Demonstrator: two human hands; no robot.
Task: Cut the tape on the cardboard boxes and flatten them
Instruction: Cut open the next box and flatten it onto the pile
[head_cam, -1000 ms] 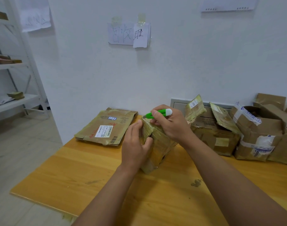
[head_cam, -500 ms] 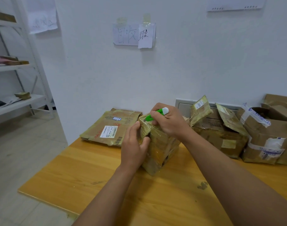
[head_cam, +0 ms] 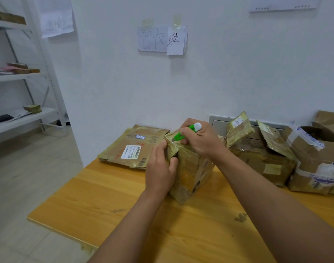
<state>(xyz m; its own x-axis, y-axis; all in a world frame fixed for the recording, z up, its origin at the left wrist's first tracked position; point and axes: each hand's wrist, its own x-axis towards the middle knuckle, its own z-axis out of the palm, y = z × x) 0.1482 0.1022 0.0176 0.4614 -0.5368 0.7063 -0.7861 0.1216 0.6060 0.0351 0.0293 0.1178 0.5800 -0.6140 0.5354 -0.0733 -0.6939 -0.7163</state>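
Observation:
A small taped cardboard box (head_cam: 192,171) stands on the wooden table (head_cam: 109,202) in the middle of the view. My left hand (head_cam: 160,168) grips its near left corner, thumb hooked over a loose flap. My right hand (head_cam: 200,138) holds a green and white utility knife (head_cam: 187,131) with its tip down at the box's top left edge. A flattened box (head_cam: 134,147) with a white label lies to the left against the wall.
Several opened, taped boxes (head_cam: 261,154) crowd the table's back right along the wall. A white metal shelf (head_cam: 20,76) with small items stands at the left over a tiled floor. The table's left edge runs close to my left forearm.
The knife has tilted down and its tip has moved lower onto the box's top left edge. My left hand keeps its grip on the corner. The view has shifted slightly.

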